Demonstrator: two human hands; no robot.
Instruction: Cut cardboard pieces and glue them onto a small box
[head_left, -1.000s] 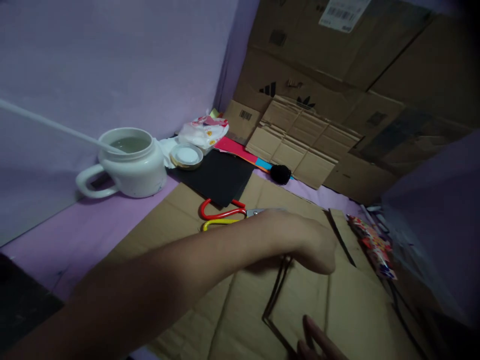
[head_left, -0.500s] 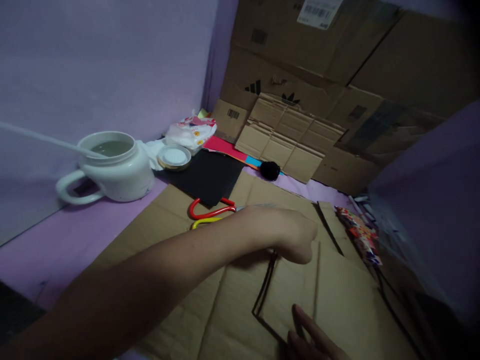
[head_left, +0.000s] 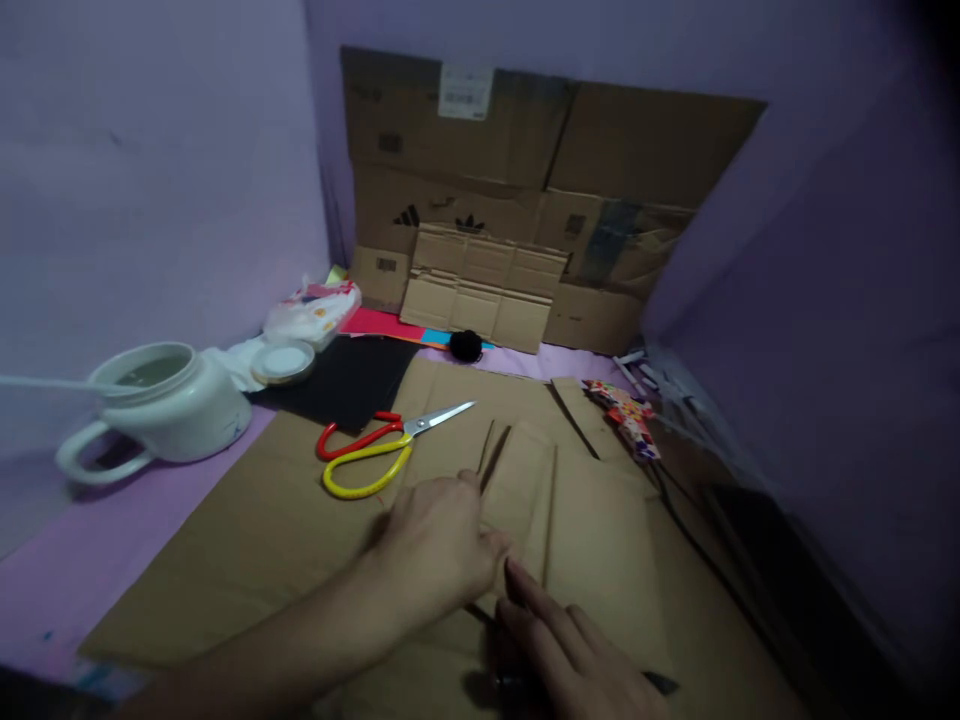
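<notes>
A folded piece of brown cardboard (head_left: 525, 480) with dark edges lies on a large cardboard sheet (head_left: 225, 560). My left hand (head_left: 442, 540) is closed at the left side of the folded piece, its thumb and fingers pressed together there. Close beside it, my right hand (head_left: 570, 650) has its fingers bent together at the near end. Something dark shows under the right palm, too dim to name. Scissors (head_left: 405, 437) with one red and one yellow handle lie partly spread, to the far left of my hands.
A white mug (head_left: 180, 410) with a stick in it stands left. Beside it lie a round lid (head_left: 282, 361), black sheets (head_left: 345, 380) and a plastic packet (head_left: 315, 310). Farther back are black yarn (head_left: 466, 346) and upright cardboard (head_left: 630, 170). A colourful wrapper (head_left: 624, 415) lies right.
My left hand has drawn back toward me along the folded cardboard, meeting my right hand and uncovering the scissors. My right hand's fingers have moved closer in. The camera view has shifted.
</notes>
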